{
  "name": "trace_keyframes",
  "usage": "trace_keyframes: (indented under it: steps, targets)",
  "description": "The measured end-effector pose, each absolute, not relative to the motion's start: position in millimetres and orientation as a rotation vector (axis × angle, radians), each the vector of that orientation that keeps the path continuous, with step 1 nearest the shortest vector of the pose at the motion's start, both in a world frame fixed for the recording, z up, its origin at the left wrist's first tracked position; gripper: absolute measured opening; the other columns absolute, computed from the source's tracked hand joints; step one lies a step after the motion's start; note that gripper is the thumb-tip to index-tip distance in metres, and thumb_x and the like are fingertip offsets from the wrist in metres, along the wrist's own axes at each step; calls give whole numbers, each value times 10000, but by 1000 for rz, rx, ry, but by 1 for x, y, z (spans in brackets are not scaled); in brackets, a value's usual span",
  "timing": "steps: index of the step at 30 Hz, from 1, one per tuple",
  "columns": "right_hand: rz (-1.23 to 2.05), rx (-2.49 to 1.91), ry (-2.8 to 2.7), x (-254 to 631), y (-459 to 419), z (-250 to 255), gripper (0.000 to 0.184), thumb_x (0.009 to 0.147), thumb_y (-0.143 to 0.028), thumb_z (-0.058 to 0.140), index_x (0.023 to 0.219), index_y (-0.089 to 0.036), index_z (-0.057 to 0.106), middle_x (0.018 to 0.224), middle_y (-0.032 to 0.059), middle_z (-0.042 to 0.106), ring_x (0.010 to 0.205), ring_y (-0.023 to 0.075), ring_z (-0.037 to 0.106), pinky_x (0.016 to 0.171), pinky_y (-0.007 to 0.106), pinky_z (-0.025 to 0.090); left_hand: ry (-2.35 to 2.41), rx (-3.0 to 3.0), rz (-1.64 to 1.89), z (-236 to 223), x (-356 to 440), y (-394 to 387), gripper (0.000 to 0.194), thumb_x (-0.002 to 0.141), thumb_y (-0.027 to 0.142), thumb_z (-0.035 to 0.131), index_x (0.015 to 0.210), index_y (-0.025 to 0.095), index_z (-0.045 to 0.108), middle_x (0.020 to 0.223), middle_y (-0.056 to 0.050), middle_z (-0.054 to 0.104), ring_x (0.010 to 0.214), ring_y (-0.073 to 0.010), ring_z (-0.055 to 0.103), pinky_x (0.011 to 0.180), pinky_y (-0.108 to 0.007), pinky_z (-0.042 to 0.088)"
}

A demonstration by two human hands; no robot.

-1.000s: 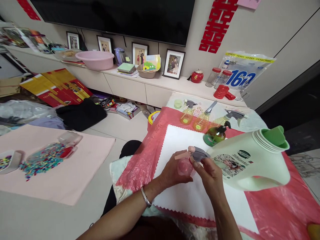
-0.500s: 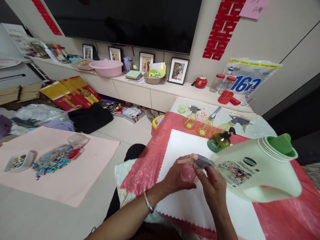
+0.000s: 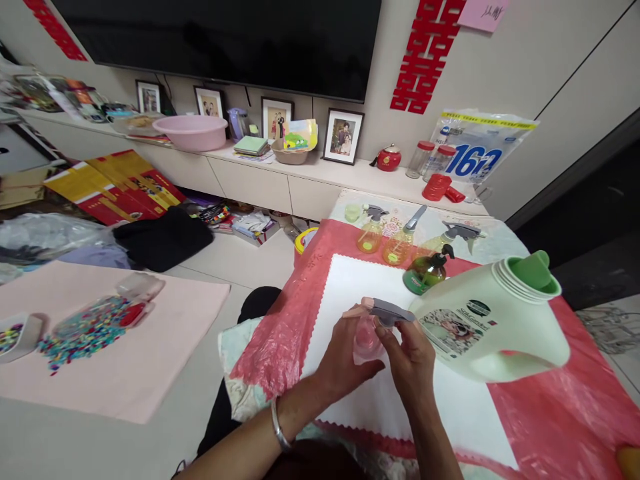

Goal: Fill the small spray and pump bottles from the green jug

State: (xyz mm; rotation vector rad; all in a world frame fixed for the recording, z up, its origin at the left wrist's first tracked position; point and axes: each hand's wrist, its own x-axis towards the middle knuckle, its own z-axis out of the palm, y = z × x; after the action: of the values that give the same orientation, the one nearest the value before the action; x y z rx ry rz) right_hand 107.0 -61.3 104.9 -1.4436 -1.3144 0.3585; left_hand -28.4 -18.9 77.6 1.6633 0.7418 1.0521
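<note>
Between my two hands is a small pink, see-through spray bottle [image 3: 367,341] with a grey and pink trigger head. My left hand [image 3: 341,360] wraps round the bottle's body from the left. My right hand [image 3: 411,357] grips the spray head on the right, its thumb and fingers closed near the neck. Right beside that hand stands a big pale green jug [image 3: 493,320] with a green scoop or cap in its mouth. Just beyond is a green pump bottle [image 3: 425,272]. A white sheet [image 3: 345,280] with a scalloped edge lies beneath my hands.
Yellow spray bottles [image 3: 399,247] stand in a row at the table's far side. Red plastic [image 3: 270,340] covers the table. On the left, a pink mat [image 3: 165,353] bears colourful small pieces [image 3: 90,333]. A low cabinet [image 3: 310,193] runs along the wall.
My view has shifted slightly, so the room's things appear further left. Both hands still hold the spray bottle, the left fingers now a little more spread around it.
</note>
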Motion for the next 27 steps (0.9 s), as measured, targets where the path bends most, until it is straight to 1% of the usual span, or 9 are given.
trace_keyframes:
  steps: [3,6,8,11,13,16,21,24,27]
  targets:
    - [368,-1449,-1274,105,-62,102,211,993,-407,646,1025,-218,734,979,16,637,869,162,572,765,242,455,661,1774,1185,70,-32,-37,690,901,168,572,1545,264,343,1546,-138,477,1455,-330,436,1197,-570,363]
    - [352,-1452,-1216,102,-62,98,246,981,-435,653,990,-201,730,935,20,624,823,159,561,726,242,447,616,1768,1243,71,-30,-47,664,950,159,496,1568,293,294,1580,-119,443,1474,-311,418,1216,-550,351]
    - [335,-1452,-1175,98,-63,96,254,973,-444,667,997,-200,731,909,18,615,795,154,558,703,237,446,626,1707,1254,76,-25,-50,622,964,215,528,1549,269,325,1571,-134,449,1455,-326,441,1203,-549,371]
    - [314,-1439,-1115,89,-63,93,243,974,-434,673,1048,-208,725,938,17,619,814,149,577,700,222,461,737,1533,1205,89,-16,-50,524,964,321,584,1461,234,439,1496,-145,520,1384,-326,512,1160,-512,427]
    - [297,-1417,-1082,84,-63,91,227,972,-415,677,1074,-215,713,977,15,622,837,144,587,706,211,473,839,1406,1176,97,-7,-50,461,946,365,621,1372,232,504,1390,-133,592,1291,-306,578,1114,-478,468]
    - [272,-1369,-1050,78,-63,83,217,967,-399,676,1096,-225,691,1015,15,620,855,141,595,725,207,493,934,1255,1186,101,6,-47,422,887,388,696,1243,222,541,1202,-112,662,1109,-277,657,1003,-447,530]
    - [306,-1313,-1044,76,-62,74,265,935,-332,725,1176,-241,662,1083,25,628,919,154,615,770,215,523,926,1080,1160,100,17,-35,380,814,415,762,1079,224,569,971,-46,695,879,-224,693,793,-360,575]
    - [379,-1254,-1088,80,-64,78,268,965,-336,680,1219,-253,653,1177,44,611,1042,185,614,847,251,545,913,1076,1175,101,12,-32,363,818,454,758,1043,220,596,933,-32,687,847,-209,677,765,-337,564]
    - [531,-1182,-1179,88,-67,85,304,1018,-361,593,1302,-264,642,1295,76,562,1204,231,558,988,330,531,892,1143,1235,103,5,-32,355,835,497,740,1019,211,639,972,-45,676,908,-219,656,838,-357,553]
